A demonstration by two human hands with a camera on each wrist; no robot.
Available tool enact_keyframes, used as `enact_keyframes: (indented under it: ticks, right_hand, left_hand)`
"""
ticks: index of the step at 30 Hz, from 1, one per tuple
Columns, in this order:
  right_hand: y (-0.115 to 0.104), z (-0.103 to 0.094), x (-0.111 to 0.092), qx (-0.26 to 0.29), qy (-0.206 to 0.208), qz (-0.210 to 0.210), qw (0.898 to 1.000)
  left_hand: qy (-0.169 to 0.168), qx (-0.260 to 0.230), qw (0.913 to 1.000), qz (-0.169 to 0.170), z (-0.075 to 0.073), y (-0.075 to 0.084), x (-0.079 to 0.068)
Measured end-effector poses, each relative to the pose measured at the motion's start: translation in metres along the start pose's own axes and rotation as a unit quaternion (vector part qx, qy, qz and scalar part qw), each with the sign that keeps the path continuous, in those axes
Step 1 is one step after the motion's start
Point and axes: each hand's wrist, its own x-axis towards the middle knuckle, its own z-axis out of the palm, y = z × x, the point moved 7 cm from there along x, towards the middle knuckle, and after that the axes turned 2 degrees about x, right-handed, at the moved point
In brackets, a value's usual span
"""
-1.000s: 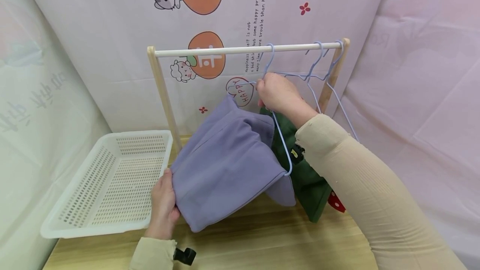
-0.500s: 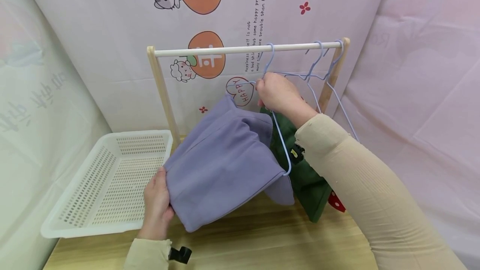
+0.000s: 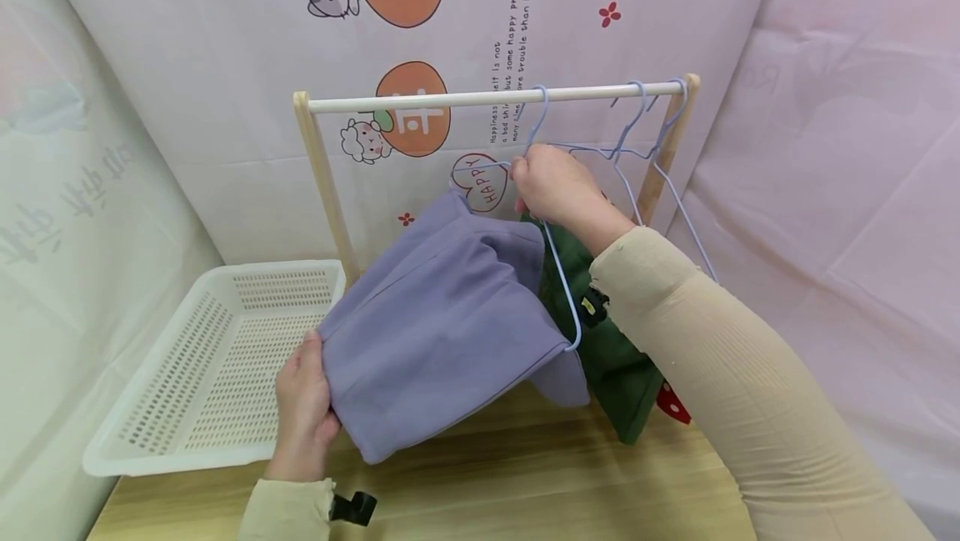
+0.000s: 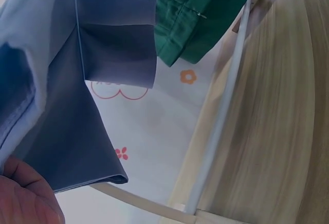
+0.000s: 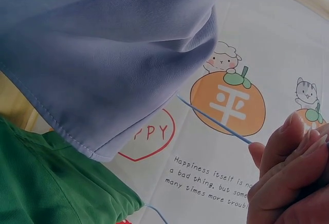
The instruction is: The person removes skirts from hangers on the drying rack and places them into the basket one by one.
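A lavender garment (image 3: pixel 442 333) hangs slanted over a blue hanger (image 3: pixel 561 278) hooked on the rail; its exact kind is hard to tell. My right hand (image 3: pixel 553 182) grips that hanger just below its hook. At the garment's lower left edge, my left hand (image 3: pixel 303 399) pinches the cloth and holds it out to the left. In the left wrist view, the thumb and a finger of the left hand (image 4: pixel 25 196) show beside the cloth. A dark green garment (image 3: pixel 615 374) hangs behind the lavender one, partly hidden by it and my right arm.
The rack's white rail (image 3: pixel 450 101) runs between two wooden posts. More blue hangers (image 3: pixel 628 128) hang at its right end. A white perforated basket (image 3: pixel 225 383) stands left of the rack on the wooden table (image 3: pixel 540 487). Some red dotted cloth (image 3: pixel 672 404) shows at the right.
My left hand has moved a little to the left, drawing the edge of the lavender garment with it. The right hand keeps its place on the hanger.
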Motion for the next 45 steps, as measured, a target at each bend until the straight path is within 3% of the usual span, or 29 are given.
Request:
enact_keyframes:
  ticks: [30, 45]
  right_hand:
    - [0.001, -0.002, 0.002, -0.002, -0.002, 0.0, 1.0]
    - [0.002, -0.002, 0.002, -0.001, -0.006, 0.003, 1.0]
  left_hand:
    - [0.032, -0.015, 0.999, 0.029, -0.011, 0.018, -0.003]
    - [0.02, -0.014, 0.9991, 0.033, -0.014, 0.024, -0.002]
